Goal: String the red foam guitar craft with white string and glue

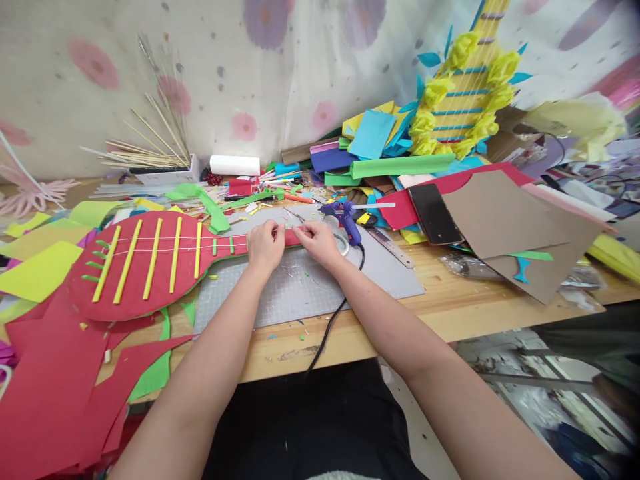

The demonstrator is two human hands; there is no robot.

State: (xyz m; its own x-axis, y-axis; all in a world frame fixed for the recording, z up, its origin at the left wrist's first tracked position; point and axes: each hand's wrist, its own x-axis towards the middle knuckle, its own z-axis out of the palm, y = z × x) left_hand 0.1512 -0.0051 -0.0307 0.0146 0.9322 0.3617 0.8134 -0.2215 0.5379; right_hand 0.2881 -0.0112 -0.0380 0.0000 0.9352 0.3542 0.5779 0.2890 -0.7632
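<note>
Red foam guitar lies flat on the desk, its rounded body to the person's left and its neck running rightward onto the grey cutting mat, so the long axis runs left to right across the view. Yellow strips cross the body, and thin white strings run along it toward the neck. Both hands meet at the neck's right end. The left hand rests on top with its fingers pinched together on the red strip. The right hand faces it from the other side, fingers closed on the same end. Whether something small sits between them cannot be told. The two hands almost touch, the left one nearer the guitar's body. Just beyond the right hand lies a blue glue gun, its black cord trailing over the mat and off the desk edge. Farther right sit a dark phone and brown cardboard.
</note>
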